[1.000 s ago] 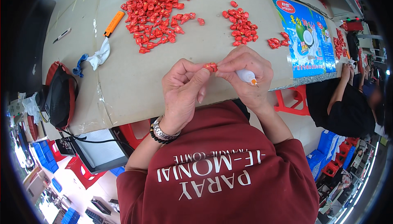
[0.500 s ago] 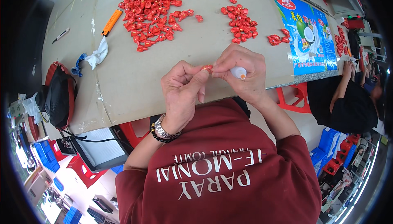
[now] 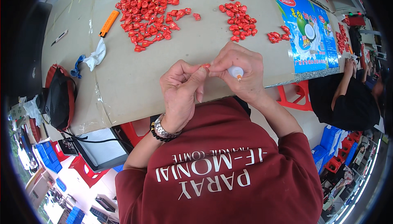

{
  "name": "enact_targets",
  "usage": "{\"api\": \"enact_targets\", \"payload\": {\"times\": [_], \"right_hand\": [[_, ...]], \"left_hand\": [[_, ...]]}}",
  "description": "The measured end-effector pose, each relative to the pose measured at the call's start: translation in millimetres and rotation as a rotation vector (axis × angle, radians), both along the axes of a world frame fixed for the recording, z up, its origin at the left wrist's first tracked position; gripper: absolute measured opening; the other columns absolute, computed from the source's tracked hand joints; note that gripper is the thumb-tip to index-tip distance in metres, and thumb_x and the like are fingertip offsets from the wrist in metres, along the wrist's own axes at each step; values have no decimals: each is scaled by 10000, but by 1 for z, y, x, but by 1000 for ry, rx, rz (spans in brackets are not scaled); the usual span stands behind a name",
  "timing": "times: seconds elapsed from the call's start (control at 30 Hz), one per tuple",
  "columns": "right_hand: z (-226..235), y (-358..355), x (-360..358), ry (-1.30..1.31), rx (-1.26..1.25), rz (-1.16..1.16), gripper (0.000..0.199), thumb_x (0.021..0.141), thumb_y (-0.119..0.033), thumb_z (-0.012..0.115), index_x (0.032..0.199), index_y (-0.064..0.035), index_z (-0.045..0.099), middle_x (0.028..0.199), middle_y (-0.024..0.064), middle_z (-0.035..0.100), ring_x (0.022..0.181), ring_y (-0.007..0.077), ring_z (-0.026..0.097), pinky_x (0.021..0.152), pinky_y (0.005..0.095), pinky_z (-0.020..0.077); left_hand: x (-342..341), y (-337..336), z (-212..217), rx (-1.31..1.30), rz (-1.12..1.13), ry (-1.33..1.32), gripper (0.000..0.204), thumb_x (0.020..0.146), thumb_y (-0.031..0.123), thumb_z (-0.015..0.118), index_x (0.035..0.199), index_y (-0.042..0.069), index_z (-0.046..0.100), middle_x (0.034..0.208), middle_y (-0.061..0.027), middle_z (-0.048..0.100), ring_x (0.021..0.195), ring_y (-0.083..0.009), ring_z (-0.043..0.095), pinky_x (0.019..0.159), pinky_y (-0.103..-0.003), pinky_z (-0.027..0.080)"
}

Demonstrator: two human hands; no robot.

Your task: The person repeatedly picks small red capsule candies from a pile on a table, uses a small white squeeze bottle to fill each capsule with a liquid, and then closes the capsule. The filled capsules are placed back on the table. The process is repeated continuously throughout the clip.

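My left hand [image 3: 180,89] is closed, pinching a small red plastic piece [image 3: 205,66] between thumb and forefinger above the near part of the table. Fingertips of my right hand [image 3: 248,69] meet the other end of that piece. Tucked in the same right hand is a small white squeeze bottle [image 3: 235,71], its orange needle tip pointing down toward me. Beyond my hands lie a large pile of similar red pieces [image 3: 149,7] and a smaller pile [image 3: 239,19]. Fingers cover most of the held piece.
An orange-handled cutter [image 3: 109,22], a crumpled white tissue [image 3: 95,55] and a pen [image 3: 59,37] lie on the left of the table [image 3: 135,80], near a black-and-red bag [image 3: 60,97]. A blue printed sheet [image 3: 305,31] covers the right side. Another person [image 3: 348,97] sits farther right.
My right hand has turned slightly, so the bottle's tip points more downward and its thin needle shows. Both hands still hold the red piece. The whole view has shifted a little.
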State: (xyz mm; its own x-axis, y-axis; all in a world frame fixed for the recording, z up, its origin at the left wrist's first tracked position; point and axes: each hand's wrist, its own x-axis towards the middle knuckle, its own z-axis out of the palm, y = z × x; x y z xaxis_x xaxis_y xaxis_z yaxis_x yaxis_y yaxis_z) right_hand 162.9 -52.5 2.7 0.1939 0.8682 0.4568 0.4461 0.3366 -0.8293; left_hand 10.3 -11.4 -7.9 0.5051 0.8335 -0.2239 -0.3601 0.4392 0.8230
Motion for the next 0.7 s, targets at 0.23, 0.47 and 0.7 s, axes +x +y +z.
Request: {"api": "enact_targets", "payload": {"times": [0.23, 0.47, 0.7], "right_hand": [[-2, 1, -2, -26, 25, -19, 165, 632, 62, 720, 662, -43, 596, 646, 42, 607, 597, 166, 581, 495, 274, 448], [2, 2, 0, 30, 27, -39, 189, 607, 52, 765, 697, -42, 626, 671, 44, 623, 605, 162, 590, 509, 270, 450], [4, 1, 0, 207, -59, -82, 233, 587, 33, 796, 769, -40, 670, 725, 46, 644, 660, 146, 601, 567, 261, 458]], "left_hand": [[-1, 1, 2, -4, 3, 26, 95, 888, 28, 607, 796, 14, 587, 658, -24, 608, 428, -9, 413, 366, -171, 306], [2, 4, 6, 12, -8, 6, 56, 893, 36, 601, 844, 17, 583, 632, -8, 586, 423, -11, 403, 369, -173, 298], [2, 8, 13, -14, -41, -1, 88, 896, 54, 602, 954, 9, 553, 602, 12, 550, 418, -21, 409, 377, -177, 301]]}}
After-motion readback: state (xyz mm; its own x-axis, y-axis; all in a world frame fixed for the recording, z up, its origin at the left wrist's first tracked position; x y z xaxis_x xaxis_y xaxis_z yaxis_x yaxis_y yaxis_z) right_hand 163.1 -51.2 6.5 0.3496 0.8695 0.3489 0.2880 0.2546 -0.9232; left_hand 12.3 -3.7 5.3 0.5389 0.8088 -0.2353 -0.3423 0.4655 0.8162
